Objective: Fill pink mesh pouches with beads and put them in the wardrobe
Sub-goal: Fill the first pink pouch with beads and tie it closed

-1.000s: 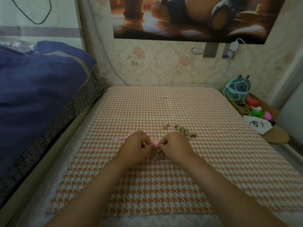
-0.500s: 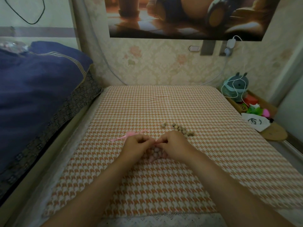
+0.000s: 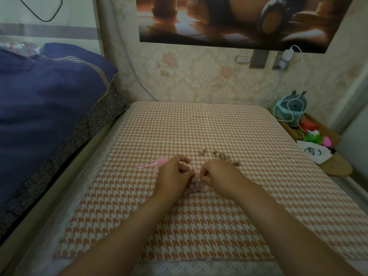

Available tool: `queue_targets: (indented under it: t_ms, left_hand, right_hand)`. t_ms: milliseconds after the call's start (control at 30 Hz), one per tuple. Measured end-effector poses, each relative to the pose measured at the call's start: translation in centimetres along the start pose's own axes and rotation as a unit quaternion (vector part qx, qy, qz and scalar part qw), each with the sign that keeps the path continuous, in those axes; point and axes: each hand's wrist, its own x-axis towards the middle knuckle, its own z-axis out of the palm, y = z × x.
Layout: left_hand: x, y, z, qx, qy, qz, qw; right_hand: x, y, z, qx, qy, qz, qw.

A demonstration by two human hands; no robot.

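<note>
Houndstooth-covered surface at lower centre, left hand and right hand at mid-frame, both pinching the bead-filled pink mesh pouch lying between them, loose beads just above the right hand, pink ribbon upper left of the left hand.

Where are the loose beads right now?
In the head view, the loose beads lie on the houndstooth cloth, just beyond the right hand and slightly right of centre.

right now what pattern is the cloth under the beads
The cloth is orange-and-white houndstooth, best seen in the head view.
</note>
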Motion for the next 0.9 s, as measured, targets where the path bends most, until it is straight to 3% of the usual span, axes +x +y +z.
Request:
queue_targets:
  t_ms: [233, 567, 767, 900]
  left_hand:
    - [0.0, 0.8, -0.1, 0.052, -0.04, 0.074, 0.995]
    - [0.6, 0.3, -0.4, 0.055, -0.088, 0.122, 0.987]
    - [0.6, -0.4, 0.4, -0.019, -0.065, 0.059, 0.996]
    - [0.1, -0.2, 0.5, 0.021, -0.038, 0.068, 0.997]
  right_hand:
    - [0.1, -0.2, -0.9, -0.054, 0.062, -0.113, 0.99]
    - [1.3, 1.1, 0.4, 0.073, 0.103, -0.177, 0.976]
    - [1.1, 1.1, 0.4, 0.074, 0.131, -0.143, 0.978]
    - [0.8, 0.5, 0.6, 0.241, 0.116, -0.004, 0.964]
